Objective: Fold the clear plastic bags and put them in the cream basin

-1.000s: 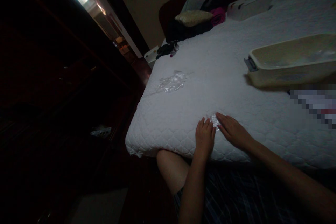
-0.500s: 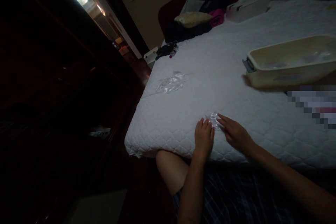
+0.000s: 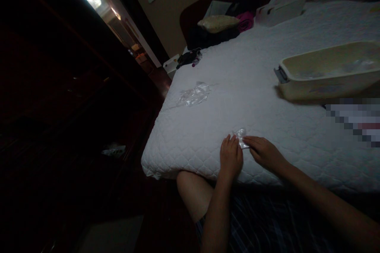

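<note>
A small piece of clear plastic, which looks like a folded bag [image 3: 241, 133], lies on the white quilted bed cover [image 3: 178, 142] near its front edge. My left hand [image 3: 231, 157] rests flat at the left side of this plastic, fingers stretched out and touching it. From the right, my right hand [image 3: 265, 153] pinches the plastic's near right edge between thumb and fingers. Part of the plastic is hidden under both hands. Farther off to the left, a larger clear plastic bag [image 3: 194, 95] is spread flat on the bed.
On the right stands a long cream storage bin [image 3: 314, 89] with a grey latch and clear plastic inside. Beside it is a blurred-out sheet [image 3: 356, 116]. At the headboard are a pillow [image 3: 219, 23], a rolled magenta cloth [image 3: 245, 21] and a white box [image 3: 280, 10].
My right hand's fingertips have shifted slightly left and down, drawing the plastic's right edge inward so it looks narrower. My left hand has hardly moved.
</note>
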The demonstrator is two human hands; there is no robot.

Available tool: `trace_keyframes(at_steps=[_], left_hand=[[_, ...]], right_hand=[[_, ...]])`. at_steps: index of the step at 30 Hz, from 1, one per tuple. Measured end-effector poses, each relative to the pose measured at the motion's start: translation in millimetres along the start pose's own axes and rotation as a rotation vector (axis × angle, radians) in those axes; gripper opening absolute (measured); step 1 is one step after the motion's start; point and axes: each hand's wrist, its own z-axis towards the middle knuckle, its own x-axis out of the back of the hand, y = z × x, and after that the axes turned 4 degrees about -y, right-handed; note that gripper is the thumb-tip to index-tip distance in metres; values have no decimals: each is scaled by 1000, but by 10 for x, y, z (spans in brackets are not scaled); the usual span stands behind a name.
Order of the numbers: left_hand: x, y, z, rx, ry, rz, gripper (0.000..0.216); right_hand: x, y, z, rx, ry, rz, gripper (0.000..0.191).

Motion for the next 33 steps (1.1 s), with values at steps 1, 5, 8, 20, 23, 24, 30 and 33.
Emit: trace_keyframes(at_steps=[1, 5, 8, 20, 23, 24, 30, 33], left_hand=[[3, -3, -1, 3, -6, -15, 38], [11, -11, -7, 44, -29, -82, 51], [15, -19, -15, 70, -26, -135, 55], [51, -82, 9, 124, 47, -390, 45], [98, -38, 19, 143, -29, -308, 35], [110, -25, 24, 144, -45, -293, 30], [103, 9, 50, 159, -2, -384, 12], [93, 7, 62, 223, 90, -531, 5]], right_hand=[[8, -8, 8, -3, -5, 1, 34], [29, -29, 30, -27, -38, 26, 35], [18, -14, 27, -59, -52, 63, 32], [71, 15, -8, -306, 108, 355, 24], [96, -10, -12, -315, 117, 382, 25], [99, -16, -13, -325, 114, 387, 25], [99, -38, -3, -396, 116, 420, 27], [108, -43, 11, -434, 129, 457, 29]])
